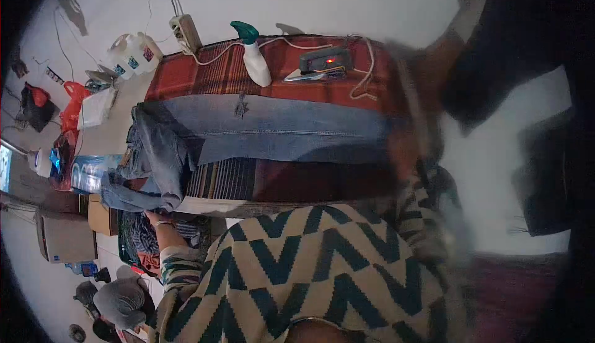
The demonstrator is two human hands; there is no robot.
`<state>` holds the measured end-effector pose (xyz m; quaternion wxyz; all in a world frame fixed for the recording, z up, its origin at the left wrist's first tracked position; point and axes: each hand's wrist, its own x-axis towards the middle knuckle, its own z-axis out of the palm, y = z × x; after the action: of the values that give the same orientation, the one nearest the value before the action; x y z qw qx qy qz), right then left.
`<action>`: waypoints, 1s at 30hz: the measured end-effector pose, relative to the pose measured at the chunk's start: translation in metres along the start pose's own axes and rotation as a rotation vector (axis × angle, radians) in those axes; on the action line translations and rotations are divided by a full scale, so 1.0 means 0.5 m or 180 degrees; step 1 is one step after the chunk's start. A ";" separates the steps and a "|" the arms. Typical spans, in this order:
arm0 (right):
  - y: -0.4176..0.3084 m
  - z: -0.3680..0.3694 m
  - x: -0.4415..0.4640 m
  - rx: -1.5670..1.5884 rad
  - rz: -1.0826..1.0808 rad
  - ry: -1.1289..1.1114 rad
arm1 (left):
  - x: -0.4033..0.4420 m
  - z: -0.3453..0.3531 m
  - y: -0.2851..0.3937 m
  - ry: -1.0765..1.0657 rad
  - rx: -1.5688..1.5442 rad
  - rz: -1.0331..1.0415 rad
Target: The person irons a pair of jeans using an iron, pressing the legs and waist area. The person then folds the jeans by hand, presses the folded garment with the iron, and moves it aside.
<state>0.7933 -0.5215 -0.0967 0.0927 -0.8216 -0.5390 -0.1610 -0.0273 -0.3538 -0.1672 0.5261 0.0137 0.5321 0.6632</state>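
Observation:
A pair of blue jeans (279,123) lies lengthwise on a striped red cloth (204,64), one leg spread flat and the rest bunched at the left. My left hand (154,218) is closed on the bunched denim that hangs over the near left edge; its fingertips are partly hidden. At the right end of the leg is my right hand (404,148), blurred by motion, so its fingers cannot be made out. Beyond the jeans rests an iron (325,61) with a red light lit and a pale cord. Beside it lies a white spray bottle (256,64) with a green head.
A power strip (185,33) and white jugs (136,55) stand at the far left. Below my left hand is a basket (127,241) of folded clothes, beside a cardboard box (102,215). A grey cap (122,301) is at the lower left.

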 end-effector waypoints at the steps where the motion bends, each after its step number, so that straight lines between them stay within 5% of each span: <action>1: -0.047 -0.093 0.009 -0.0040 0.0774 -0.0304 | -0.009 -0.003 0.003 0.0025 -0.0059 0.0009; 2: -0.082 -0.144 0.016 -0.0064 0.1540 -0.0623 | -0.074 0.052 0.012 -0.0012 -0.0156 0.0110; 3: -0.028 -0.047 0.001 -0.0446 0.0966 0.0372 | -0.105 0.066 0.029 -0.0028 -0.0272 0.0233; 4: 0.024 0.047 -0.012 -0.0779 0.0359 0.1391 | 0.056 -0.032 0.015 -0.0805 -0.0235 0.0751; 6: -0.109 -0.163 -0.008 -0.0553 0.0921 -0.0044 | -0.050 0.051 0.057 -0.0656 -0.0353 0.0598; 8: -0.121 -0.141 -0.043 -0.0621 0.0147 0.0365 | -0.065 0.067 0.091 0.0272 0.0098 0.0472; 11: -0.248 -0.210 -0.061 -0.0026 0.0095 -0.0325 | -0.038 0.045 0.168 0.1560 0.0790 0.0093; 12: -0.286 -0.217 -0.064 0.0158 0.0044 -0.0395 | 0.148 -0.068 0.140 0.0597 0.0408 0.0542; 17: -0.464 -0.227 -0.021 0.0606 -0.0299 -0.0574 | 0.127 -0.041 0.254 0.1375 0.2947 0.0866; 19: -0.540 -0.213 -0.003 0.0970 -0.0929 -0.0470 | 0.169 -0.041 0.288 0.1274 0.3418 0.0995; 22: -0.646 -0.213 0.011 0.1364 -0.1278 -0.0464 | 0.089 0.012 0.327 0.0984 0.3289 0.1656; 24: -0.679 -0.238 0.011 0.1791 -0.1230 -0.0404 | 0.017 0.093 0.369 0.0396 0.1357 0.1944; 25: -0.700 -0.251 0.011 0.2217 -0.1212 -0.0345 | -0.028 0.149 0.394 -0.0350 -0.0526 0.1743; 26: -0.726 -0.298 0.013 0.2205 -0.1160 -0.0340 | -0.120 0.222 0.424 -0.0403 -0.0550 0.2014; 28: -0.775 -0.416 0.028 0.2926 0.0181 -0.1378 | -0.298 0.349 0.472 -0.0834 -0.0427 0.2592; 29: -0.771 -0.421 0.042 0.2912 0.0239 -0.1337 | -0.366 0.407 0.471 -0.0808 -0.0408 0.2662; 30: -0.754 -0.425 0.059 0.3983 0.0269 -0.1221 | -0.425 0.445 0.460 -0.1097 -0.0057 0.2935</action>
<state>0.4240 -0.4142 0.1037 0.4617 -0.6471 -0.5051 0.3361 0.0389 -0.3240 0.2097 0.2582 0.3528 0.3701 0.8197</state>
